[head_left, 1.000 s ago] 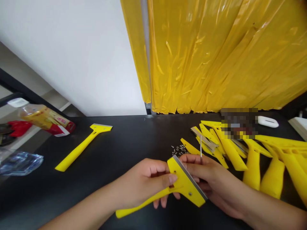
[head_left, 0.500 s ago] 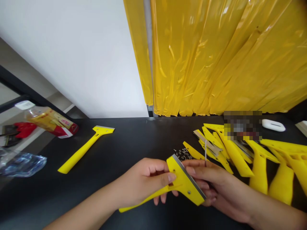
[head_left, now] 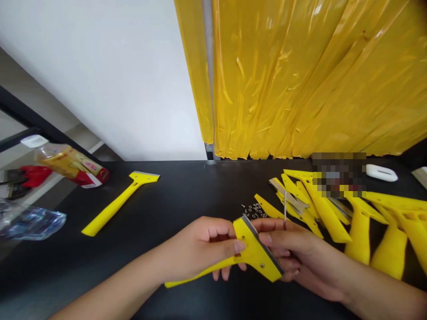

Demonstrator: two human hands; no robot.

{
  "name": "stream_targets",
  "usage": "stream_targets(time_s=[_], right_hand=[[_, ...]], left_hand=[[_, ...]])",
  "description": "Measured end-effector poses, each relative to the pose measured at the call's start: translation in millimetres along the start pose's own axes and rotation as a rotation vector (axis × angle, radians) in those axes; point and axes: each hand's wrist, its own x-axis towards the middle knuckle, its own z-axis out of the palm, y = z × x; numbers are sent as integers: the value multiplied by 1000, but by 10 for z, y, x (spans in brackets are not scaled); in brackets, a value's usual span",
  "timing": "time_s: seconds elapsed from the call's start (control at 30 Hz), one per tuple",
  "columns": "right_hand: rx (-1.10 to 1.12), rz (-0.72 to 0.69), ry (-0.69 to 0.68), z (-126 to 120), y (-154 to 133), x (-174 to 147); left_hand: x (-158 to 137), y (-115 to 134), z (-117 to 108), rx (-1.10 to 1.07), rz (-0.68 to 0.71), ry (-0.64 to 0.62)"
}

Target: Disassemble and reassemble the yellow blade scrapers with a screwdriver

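A yellow scraper (head_left: 255, 253) with a metal blade strip is held tilted between both hands. My left hand (head_left: 207, 244) is closed round the neck, its thumb on the flat of the head. One screw shows near the head's lower end; a hole is visible near my left thumb. My right hand (head_left: 300, 249) pinches the blade edge from the right. A thin metal shaft, apparently a screwdriver's (head_left: 285, 206), sticks up from its fingers; any handle is hidden. Beyond my hands lie small loose screws and nuts (head_left: 253, 210).
Another yellow scraper (head_left: 122, 202) lies on the black table (head_left: 187, 191) at left. Yellow handles (head_left: 358, 235), plates (head_left: 268, 208) and metal strips (head_left: 290, 195) are heaped at right. A bottle (head_left: 71, 162) and clear plastic packaging (head_left: 36, 220) are far left; a white case (head_left: 382, 172) is far right.
Both hands hold the scraper in nearly the same pose. The view has shifted slightly, and nothing has been let go or picked up.
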Motion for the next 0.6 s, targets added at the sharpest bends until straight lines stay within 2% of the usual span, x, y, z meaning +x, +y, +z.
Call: stream_targets(time_s=[0.2,0.37,0.6], right_hand=[[-21,17,-76,16,-16,13],[-68,-33,-39,17,-8,17],[-63,-34,-43,14,-13,16]], left_hand=[[-14,2,-14,28,-21,-47],[-6,8,-23,5,-14,-22],[8,4,-49,-39,-44,-38]])
